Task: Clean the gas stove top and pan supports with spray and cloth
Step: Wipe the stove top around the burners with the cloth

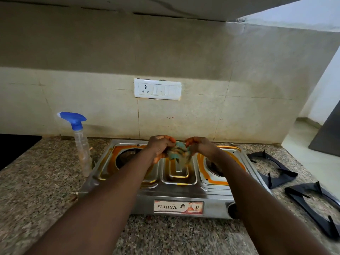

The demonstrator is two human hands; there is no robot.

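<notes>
A steel two-burner gas stove (176, 196) sits on the granite counter, its top streaked with orange-brown grime around both burner wells. Above its middle, my left hand (160, 147) and my right hand (199, 146) both grip a crumpled teal cloth (179, 151) stained brown, held up off the stove between them. Two black pan supports lie off the stove on the counter to the right, one nearer the wall (274, 168) and one nearer me (316, 205). A clear spray bottle (81, 144) with a blue trigger head stands upright at the stove's left rear corner.
The speckled granite counter (36, 190) stretches left and toward me. A black surface (14, 146) lies at the far left. A white socket and switch plate (157, 88) is on the tiled wall behind. The counter ends at the right, with a dark appliance (327, 137) beyond.
</notes>
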